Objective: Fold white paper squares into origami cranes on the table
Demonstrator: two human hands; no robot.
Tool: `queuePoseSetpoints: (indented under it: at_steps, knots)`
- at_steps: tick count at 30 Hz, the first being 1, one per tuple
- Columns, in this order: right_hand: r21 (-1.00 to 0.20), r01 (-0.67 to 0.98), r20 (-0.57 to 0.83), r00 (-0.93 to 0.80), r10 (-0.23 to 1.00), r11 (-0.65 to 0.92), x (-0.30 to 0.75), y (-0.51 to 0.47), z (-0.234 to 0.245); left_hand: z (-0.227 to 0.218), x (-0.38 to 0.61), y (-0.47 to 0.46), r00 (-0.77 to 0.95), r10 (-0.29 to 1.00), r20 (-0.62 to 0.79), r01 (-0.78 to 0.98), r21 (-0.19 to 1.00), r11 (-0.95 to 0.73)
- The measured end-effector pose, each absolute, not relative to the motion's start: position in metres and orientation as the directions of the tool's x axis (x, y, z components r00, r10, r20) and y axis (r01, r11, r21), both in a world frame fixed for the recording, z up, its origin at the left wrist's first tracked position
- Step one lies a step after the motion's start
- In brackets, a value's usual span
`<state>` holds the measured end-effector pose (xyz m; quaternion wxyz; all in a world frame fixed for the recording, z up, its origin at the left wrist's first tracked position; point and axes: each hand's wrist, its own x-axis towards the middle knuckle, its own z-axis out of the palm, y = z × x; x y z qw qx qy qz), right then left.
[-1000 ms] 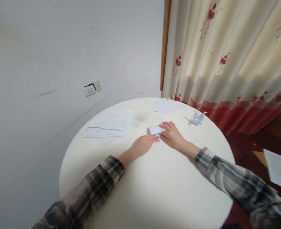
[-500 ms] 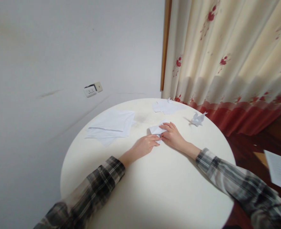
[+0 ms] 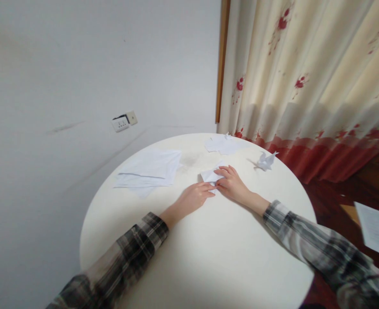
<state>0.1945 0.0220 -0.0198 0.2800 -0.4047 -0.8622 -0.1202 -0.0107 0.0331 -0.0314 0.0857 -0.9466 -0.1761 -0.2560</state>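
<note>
A small folded piece of white paper point(image 3: 209, 174) lies on the round white table point(image 3: 209, 257). My right hand point(image 3: 231, 183) rests on its right side, fingers bent and pressing it down. My left hand point(image 3: 194, 196) lies flat on the table, its fingertips pinching the paper's near corner. Both arms wear plaid sleeves. The part of the paper under the fingers is hidden.
A stack of white sheets point(image 3: 151, 171) lies to the left, more white paper point(image 3: 223, 143) at the far edge, and a folded paper crane point(image 3: 266, 161) to the right. A flowered curtain point(image 3: 305, 86) hangs behind. A printed sheet point(image 3: 374, 231) lies off the table at right.
Both hands stay on the folded paper with only slight finger shifts. The view has wobbled a little.
</note>
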Motion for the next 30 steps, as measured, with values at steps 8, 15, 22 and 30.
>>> queuePoseSetpoints:
  at_steps: [8,15,22,30]
  knots:
    - [-0.034,0.769,0.575,-0.507,0.642,0.638,0.1936,0.0206,-0.0184,-0.0323,-0.0107,0.0327,0.799,0.266,0.540,0.338,-0.038,-0.940]
    - [-0.047,0.763,0.579,-0.505,0.640,0.644,0.1942,0.0207,-0.0185,-0.0276,-0.0110,0.0277,0.770,0.317,0.554,0.365,0.025,-0.931]
    - [-0.044,0.755,0.584,-0.512,0.630,0.654,0.1959,0.0232,-0.0210,-0.0287,-0.0104,0.0301,0.798,0.326,0.506,0.363,0.028,-0.931]
    - [-0.033,0.759,0.586,-0.513,0.627,0.651,0.1946,0.0230,-0.0205,-0.0314,-0.0081,0.0286,0.752,0.442,0.490,0.427,0.150,-0.892]
